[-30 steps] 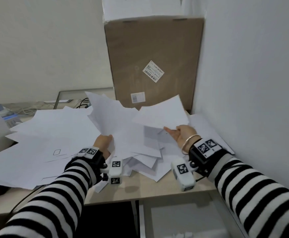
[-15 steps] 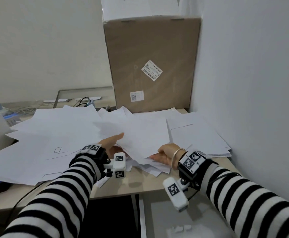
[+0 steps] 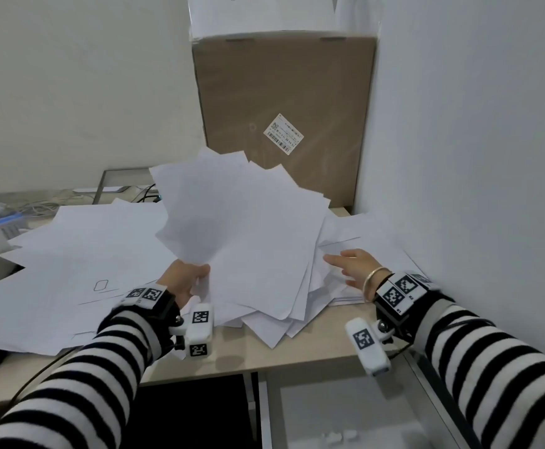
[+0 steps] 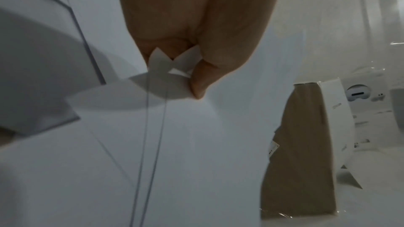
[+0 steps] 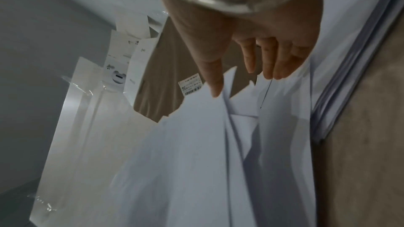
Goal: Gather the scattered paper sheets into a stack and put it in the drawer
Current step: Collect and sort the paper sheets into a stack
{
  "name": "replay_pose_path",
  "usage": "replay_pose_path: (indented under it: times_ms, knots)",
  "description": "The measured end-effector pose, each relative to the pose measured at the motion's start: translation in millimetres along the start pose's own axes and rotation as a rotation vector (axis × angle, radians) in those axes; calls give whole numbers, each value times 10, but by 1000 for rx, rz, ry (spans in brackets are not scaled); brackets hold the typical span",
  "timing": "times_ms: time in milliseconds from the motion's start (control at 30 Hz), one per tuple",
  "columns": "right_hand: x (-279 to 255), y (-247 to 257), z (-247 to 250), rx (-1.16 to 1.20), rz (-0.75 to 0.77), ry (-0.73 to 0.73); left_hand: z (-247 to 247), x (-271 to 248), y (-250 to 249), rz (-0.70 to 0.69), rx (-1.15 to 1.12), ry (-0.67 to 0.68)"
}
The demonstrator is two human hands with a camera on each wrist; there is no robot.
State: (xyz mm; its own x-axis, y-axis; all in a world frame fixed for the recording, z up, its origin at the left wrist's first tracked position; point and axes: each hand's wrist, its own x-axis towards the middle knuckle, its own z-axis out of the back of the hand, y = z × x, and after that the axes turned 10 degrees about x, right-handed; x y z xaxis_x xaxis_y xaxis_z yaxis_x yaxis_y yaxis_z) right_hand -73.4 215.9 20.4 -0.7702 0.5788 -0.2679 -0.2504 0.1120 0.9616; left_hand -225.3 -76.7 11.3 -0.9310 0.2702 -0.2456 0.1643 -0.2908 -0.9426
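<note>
Left hand (image 3: 183,280): pinching fanned paper sheets (image 3: 242,228), raised over desk (image 3: 297,354) front edge | Right hand (image 3: 355,265): fingers spread, holding nothing, over sheets near right edge | Cardboard box (image 3: 284,92): back right corner

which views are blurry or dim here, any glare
Head view: evenly lit, sharp, edges bowed by the wide lens. Left wrist view: dim, the left hand pinching white paper sheets, soft. Right wrist view: motion-smeared; glare on clear plastic wrap.

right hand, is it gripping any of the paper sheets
No, the right hand is open with straight fingers beside the lifted sheets, which the left hand holds.
</note>
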Motion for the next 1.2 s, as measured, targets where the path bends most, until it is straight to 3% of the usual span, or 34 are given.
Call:
replay_pose_path:
  times_ms: [267, 400, 500, 600, 800, 900, 1000, 1100, 1200]
  knots:
    - [-29, 357, -67, 13, 12, 204, 65, -192, -136, -275, -110, 207]
    - [25, 561, -92, 42, 118, 190, 89, -186, -332, -313, -142, 168]
    - [46, 670, -130, 22, 301, 96, 106, -148, -522, -343, -136, 113]
    - [85, 679, -226, 55, 370, 66, 44, -119, -651, -339, -177, 83]
    - [154, 477, -407, 191, 199, 167, -177, -64, -497, -239, -257, -63]
    - [231, 443, -469, 163, 254, -2, -201, -77, -497, -266, -215, -65]
    - [297, 525, -511, 214, 349, -65, -134, -24, -653, -305, -281, -39]
    - [343, 608, -516, 313, 405, -28, -3, 57, -797, -317, -377, -2]
    - [325, 615, -477, 275, 328, 90, 63, 39, -777, -314, -399, 74]
